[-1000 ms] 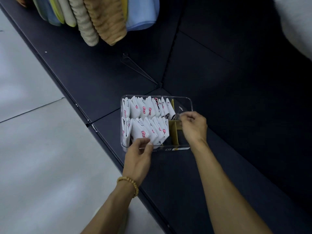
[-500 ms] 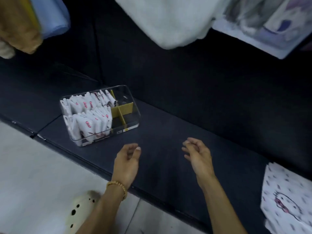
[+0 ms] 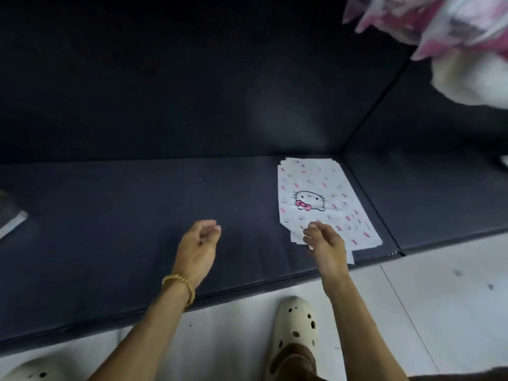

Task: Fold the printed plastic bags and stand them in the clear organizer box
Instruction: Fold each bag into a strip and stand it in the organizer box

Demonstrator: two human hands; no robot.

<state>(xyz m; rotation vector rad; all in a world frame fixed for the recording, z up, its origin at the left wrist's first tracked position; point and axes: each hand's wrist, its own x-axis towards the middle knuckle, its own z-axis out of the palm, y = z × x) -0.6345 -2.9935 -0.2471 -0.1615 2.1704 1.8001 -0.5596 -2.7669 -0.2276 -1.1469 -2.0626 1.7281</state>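
A stack of flat printed plastic bags [image 3: 321,196] lies on the dark cushioned bench [image 3: 137,215], toward its right end, just left of the seam between two cushions, its near end reaching almost to the bench's front edge. The top bag is white, scattered with small pink bows and pale rings, with a cartoon cat face wearing a pink bow in the middle; no writing on it can be read. The sheets below show as offset edges at the near left corner of the stack.

The right hand [image 3: 325,243] is at that near left corner, fingers curled down over the bag edges; whether it has hold of a sheet or only touches the stack cannot be told. The left hand [image 3: 199,247] hovers over bare cushion well to the left of the bags, fingers loosely curled, holding nothing; a beaded bracelet [image 3: 180,285] circles its wrist.

At the far left edge of the bench a sliver of a clear object [image 3: 12,222] shows, too cut off to identify. Pink and white plush fabric [image 3: 453,37] hangs at the upper right. Below the bench's front edge, cream perforated clogs [image 3: 295,328] stand on pale floor tiles [image 3: 439,312]
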